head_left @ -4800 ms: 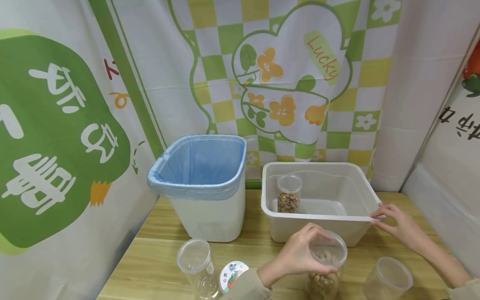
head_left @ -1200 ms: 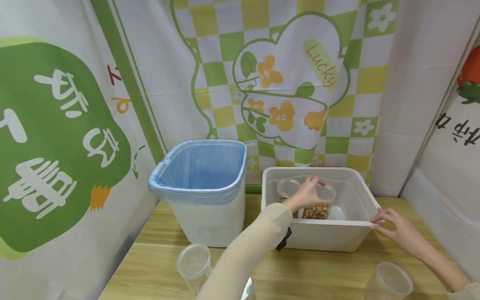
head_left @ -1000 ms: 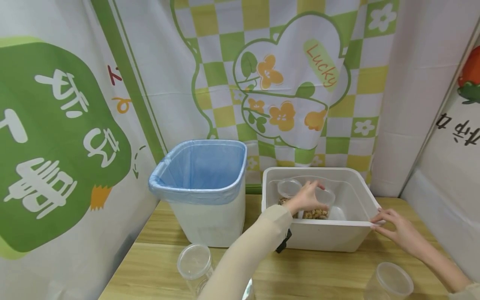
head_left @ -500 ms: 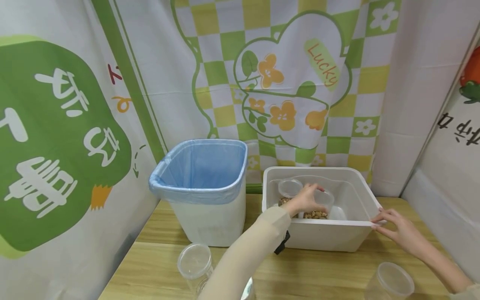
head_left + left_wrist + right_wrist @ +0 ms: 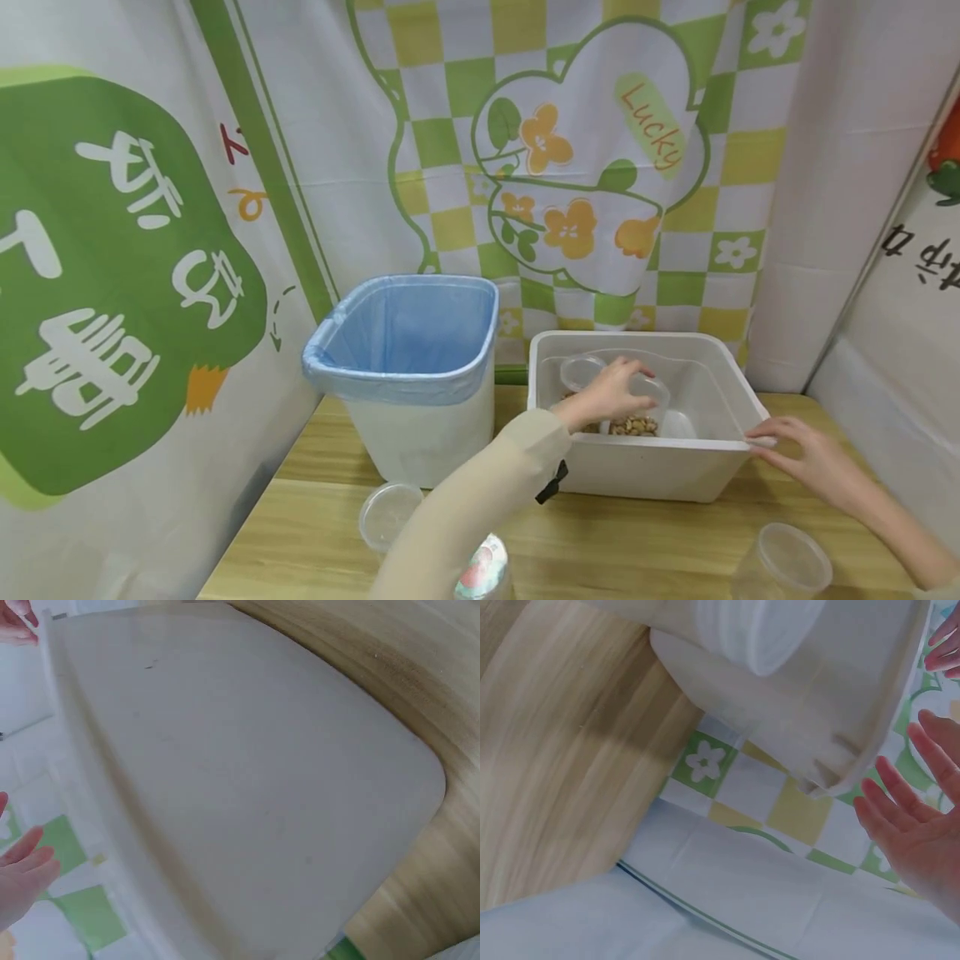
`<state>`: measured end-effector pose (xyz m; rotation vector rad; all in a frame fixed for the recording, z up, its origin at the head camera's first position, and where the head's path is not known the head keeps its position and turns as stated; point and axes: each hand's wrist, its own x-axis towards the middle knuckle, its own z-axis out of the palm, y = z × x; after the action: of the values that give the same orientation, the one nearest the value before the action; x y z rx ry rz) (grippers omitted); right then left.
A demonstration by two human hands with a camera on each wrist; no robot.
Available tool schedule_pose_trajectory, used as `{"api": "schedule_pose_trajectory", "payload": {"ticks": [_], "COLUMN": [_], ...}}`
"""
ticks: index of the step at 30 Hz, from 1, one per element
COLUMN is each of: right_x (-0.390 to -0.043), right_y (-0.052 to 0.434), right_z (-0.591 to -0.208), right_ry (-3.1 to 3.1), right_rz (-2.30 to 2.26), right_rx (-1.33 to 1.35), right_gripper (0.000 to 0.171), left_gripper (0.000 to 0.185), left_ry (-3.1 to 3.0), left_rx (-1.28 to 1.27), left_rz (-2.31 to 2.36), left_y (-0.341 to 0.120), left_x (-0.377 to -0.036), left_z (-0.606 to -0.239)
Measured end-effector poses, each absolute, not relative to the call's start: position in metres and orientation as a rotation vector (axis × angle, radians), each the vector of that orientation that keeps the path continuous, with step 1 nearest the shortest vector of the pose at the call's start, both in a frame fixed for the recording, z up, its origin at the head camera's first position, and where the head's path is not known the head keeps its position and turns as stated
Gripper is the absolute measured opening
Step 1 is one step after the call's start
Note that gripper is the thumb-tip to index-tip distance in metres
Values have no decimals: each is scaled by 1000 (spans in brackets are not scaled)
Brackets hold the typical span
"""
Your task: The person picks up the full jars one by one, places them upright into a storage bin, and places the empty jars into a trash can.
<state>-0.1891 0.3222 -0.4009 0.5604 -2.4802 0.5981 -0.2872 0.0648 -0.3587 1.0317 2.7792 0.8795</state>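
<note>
My left hand (image 5: 611, 392) is over the pale plastic tub, above a clear lidded jar (image 5: 657, 396) of brown nuts; its fingers are relaxed and hold nothing. In the left wrist view, the same hand (image 5: 26, 877) shows straight fingers. A second clear jar (image 5: 581, 370) stands beside the first in the tub (image 5: 652, 471), partly behind my left hand. My right hand (image 5: 813, 462) is at the tub's front right corner, fingers at the rim. The right wrist view shows this hand (image 5: 922, 832) with fingers straight and spread, close by the rim.
Left of the tub stands a white bin (image 5: 442, 437) lined with a blue bag (image 5: 405, 387). Clear jars (image 5: 390, 517) (image 5: 787, 558) stand near the table's front. A round printed lid (image 5: 480, 575) shows beyond my left sleeve. Printed cloth (image 5: 570, 150) hangs behind.
My left hand has moved the jar of nuts from the table into the tub, and its fingers have since lifted slightly off the jar. My right hand has stayed at the tub's corner.
</note>
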Motion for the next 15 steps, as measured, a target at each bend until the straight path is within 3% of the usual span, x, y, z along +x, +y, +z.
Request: {"api": "schedule_pose_trajectory", "payload": {"ticks": [15], "right_x": [-156], "right_y": [307], "right_z": [-387], "right_ry": [-2524], "right_rz": [617], "right_rx": [616], "right_gripper": [28], "left_gripper": [36], "left_ry": [2733], "left_rx": [1353], "left_rz": [813], "left_y": [7], "left_x": [-238], "left_z": [-290]}}
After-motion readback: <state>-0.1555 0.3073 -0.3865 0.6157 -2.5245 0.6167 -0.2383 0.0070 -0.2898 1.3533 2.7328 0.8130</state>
